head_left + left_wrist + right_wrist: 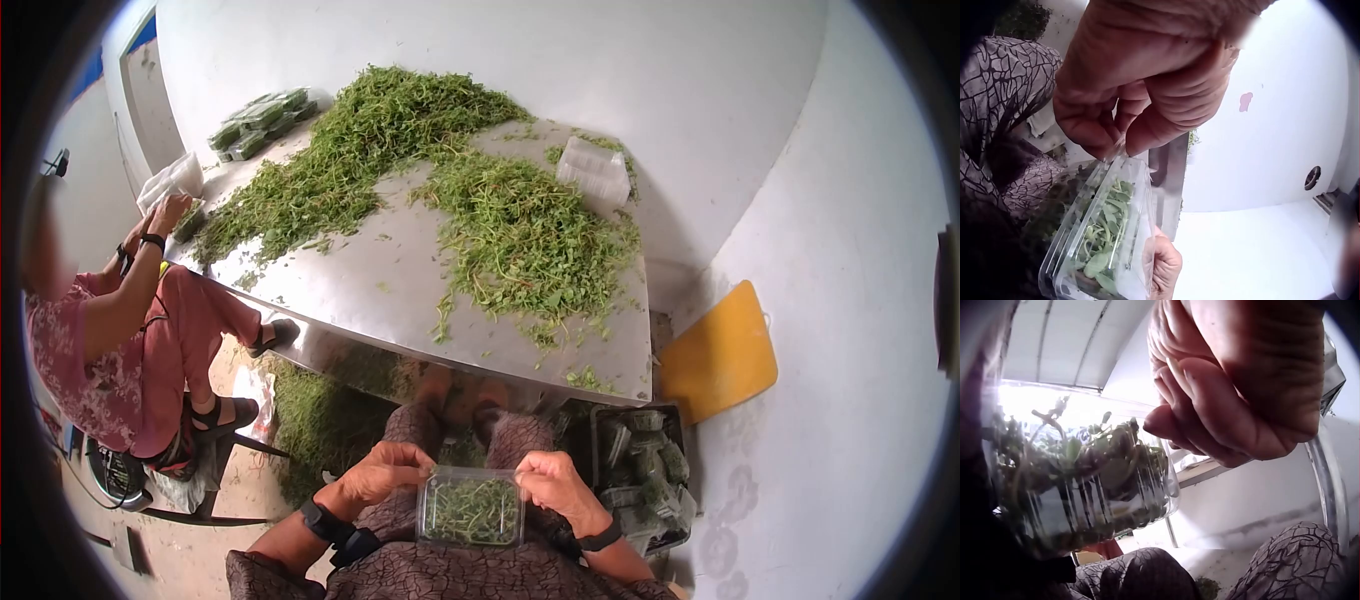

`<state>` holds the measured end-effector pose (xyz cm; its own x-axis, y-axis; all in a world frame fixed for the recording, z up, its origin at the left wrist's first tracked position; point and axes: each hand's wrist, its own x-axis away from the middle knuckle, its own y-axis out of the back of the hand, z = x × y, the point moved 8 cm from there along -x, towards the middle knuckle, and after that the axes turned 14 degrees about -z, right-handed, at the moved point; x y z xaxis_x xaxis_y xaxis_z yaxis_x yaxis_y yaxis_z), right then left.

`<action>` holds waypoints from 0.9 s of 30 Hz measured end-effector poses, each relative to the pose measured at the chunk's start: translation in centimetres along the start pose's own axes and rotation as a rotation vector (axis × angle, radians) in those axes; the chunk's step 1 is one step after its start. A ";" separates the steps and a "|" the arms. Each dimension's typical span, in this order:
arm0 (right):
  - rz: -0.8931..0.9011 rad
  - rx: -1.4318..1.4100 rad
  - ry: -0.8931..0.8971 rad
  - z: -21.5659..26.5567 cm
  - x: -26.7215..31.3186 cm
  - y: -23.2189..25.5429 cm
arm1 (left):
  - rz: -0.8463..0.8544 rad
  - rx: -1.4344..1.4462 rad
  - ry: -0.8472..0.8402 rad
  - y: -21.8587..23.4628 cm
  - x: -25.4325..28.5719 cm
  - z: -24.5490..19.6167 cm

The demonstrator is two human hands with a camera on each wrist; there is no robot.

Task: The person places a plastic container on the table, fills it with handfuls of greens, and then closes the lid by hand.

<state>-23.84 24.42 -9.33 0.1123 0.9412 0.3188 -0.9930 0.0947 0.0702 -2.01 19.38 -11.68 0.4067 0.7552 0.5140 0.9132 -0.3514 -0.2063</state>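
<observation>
A clear plastic clamshell box [470, 512] filled with green leafy sprigs sits over the person's lap in the head view. At its upper left corner, the left hand [385, 473] pinches the rim between thumb and fingers. The right hand [558, 488] grips the upper right corner with curled fingers. Seen from the left wrist, the lid and tray edges of the box [1104, 244] lie close together under the pinching fingertips [1138, 134]. The right wrist view shows the ribbed side of the box [1094, 494], leaves and stems pressed inside.
Heaps of loose greens [530, 235] cover much of the metal table [400, 285] ahead. A stack of empty plastic trays [594, 172] stands at its right. Filled boxes lie in a black crate [640, 470] beside a yellow board [720, 352]. Another person [110, 330] sits at left.
</observation>
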 end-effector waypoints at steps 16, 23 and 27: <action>-0.066 0.121 -0.064 -0.8 -1.7 2.0 | 0.003 0.013 0.021 -1.2 -3.7 1.1; -0.105 0.085 -0.057 -2.7 -2.7 1.1 | -0.126 -0.087 -0.114 0.0 -5.2 0.6; -0.117 0.075 -0.122 -4.3 -2.9 -0.2 | -0.150 -0.117 -0.127 0.9 -5.4 0.1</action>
<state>-24.16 23.11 -14.30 0.2347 0.8786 0.4159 -0.9680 0.1723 0.1824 -3.34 15.07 -14.74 0.2730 0.8651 0.4209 0.9577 -0.2858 -0.0337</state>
